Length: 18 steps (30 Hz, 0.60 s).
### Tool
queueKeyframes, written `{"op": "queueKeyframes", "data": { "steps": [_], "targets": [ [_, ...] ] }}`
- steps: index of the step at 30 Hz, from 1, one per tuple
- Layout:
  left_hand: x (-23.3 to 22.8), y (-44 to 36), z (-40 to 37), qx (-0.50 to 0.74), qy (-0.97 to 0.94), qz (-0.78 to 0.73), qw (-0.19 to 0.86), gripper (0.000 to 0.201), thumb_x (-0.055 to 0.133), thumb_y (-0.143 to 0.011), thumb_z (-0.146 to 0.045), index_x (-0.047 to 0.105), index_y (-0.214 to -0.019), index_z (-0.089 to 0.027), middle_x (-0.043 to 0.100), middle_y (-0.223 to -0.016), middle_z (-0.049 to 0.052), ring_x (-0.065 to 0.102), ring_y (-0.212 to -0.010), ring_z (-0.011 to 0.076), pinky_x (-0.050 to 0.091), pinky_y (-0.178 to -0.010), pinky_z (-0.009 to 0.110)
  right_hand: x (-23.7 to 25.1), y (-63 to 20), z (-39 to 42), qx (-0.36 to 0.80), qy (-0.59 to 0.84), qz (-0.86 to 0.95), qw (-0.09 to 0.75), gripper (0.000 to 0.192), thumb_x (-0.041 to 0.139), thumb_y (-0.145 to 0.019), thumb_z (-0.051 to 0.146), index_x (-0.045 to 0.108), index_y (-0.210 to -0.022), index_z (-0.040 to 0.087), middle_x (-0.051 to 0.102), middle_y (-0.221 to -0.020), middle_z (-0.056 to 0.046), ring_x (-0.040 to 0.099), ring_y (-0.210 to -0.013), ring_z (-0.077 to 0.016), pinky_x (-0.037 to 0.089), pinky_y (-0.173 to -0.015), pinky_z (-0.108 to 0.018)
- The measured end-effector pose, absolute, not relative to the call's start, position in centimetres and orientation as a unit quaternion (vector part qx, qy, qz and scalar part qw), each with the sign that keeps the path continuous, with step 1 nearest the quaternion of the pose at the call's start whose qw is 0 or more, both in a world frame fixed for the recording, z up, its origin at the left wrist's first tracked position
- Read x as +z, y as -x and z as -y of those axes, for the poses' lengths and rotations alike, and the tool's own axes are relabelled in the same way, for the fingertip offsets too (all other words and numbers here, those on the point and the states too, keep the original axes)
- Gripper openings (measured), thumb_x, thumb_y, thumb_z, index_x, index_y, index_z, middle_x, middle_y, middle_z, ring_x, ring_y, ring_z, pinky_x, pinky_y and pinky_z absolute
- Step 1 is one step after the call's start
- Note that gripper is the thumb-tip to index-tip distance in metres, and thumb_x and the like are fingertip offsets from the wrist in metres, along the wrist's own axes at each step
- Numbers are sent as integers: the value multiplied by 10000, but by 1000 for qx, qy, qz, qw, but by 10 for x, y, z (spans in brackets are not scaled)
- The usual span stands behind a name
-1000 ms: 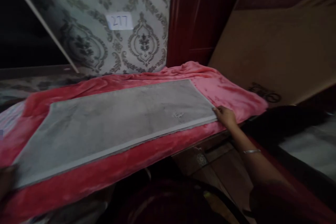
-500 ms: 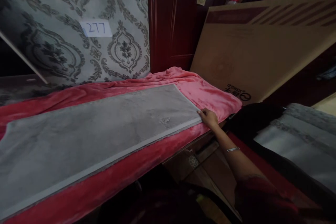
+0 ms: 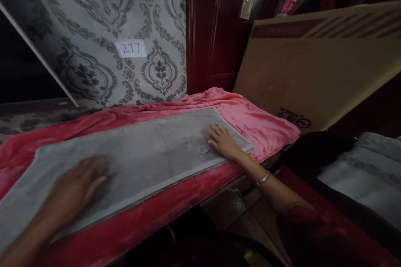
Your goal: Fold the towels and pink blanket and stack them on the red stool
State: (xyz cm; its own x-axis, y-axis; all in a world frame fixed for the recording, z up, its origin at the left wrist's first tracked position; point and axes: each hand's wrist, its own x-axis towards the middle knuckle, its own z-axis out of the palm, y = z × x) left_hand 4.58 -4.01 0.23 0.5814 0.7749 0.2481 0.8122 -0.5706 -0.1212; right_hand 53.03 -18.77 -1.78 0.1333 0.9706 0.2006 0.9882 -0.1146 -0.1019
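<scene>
Gray cloth (image 3: 153, 146) lies spread along a pink blanket (image 3: 260, 125), apparently kept flat by the right hand (image 3: 223, 142), palm down with fingers (image 3: 216, 133) spread, while the left hand (image 3: 73, 190) blurs above or against it, its finger spacing unclear.

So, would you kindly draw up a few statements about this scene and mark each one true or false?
1. The right hand lies flat on the cloth. True.
2. A bottle shows beyond the top edge of the box. True.
3. The left hand is over the box. False: it is over the cloth.
4. The card reads 772. False: it reads 277.
5. The cloth lies on top of the blanket. True.
</scene>
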Motion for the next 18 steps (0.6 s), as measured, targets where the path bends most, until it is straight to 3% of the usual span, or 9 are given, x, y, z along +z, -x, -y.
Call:
{"op": "queueKeyframes", "data": {
  "steps": [5,9,14,16,18],
  "targets": [
    [-40,-90,44,-43,917,390,74,613,341,-934,-492,466,-1507,-318,331,-1624,15,247,-1517,350,284,-1166,632,-30,-527,180,59,723,687,41,623,291,-1034,567,260,-1604,318,180,-1678,-50,132,-1543,-314,197,-1193,-607],
    [-51,-82,44,-61,921,377,71,611,379,-932,-519,474,-1501,-317,345,-1619,47,252,-1512,369,298,-1153,646,-33,-548,182,81,706,700,63,635,305,-1027,577,276,-1600,305,190,-1673,-45,160,-1540,-292,208,-1204,-573],
    [-15,-97,36,-28,921,387,40,603,418,-923,-562,557,-1444,-292,428,-1575,92,430,-1421,374,414,-1093,583,-17,-556,155,49,729,674,108,565,365,-1029,479,478,-1511,206,407,-1580,-130,366,-1459,-291,293,-1188,-494],
    [6,-127,24,-25,926,375,29,598,399,-947,-535,561,-1442,-243,471,-1543,126,473,-1393,352,409,-1108,560,-9,-545,131,24,736,668,108,560,383,-1029,461,469,-1515,198,374,-1596,-146,327,-1479,-306,278,-1191,-519],
    [22,-163,8,-15,934,357,22,613,398,-962,-499,488,-1495,-209,437,-1564,137,410,-1444,332,341,-1163,561,-3,-530,104,12,717,689,101,580,405,-1024,476,401,-1554,241,276,-1643,-123,251,-1512,-310,251,-1196,-553]
  ]
}}
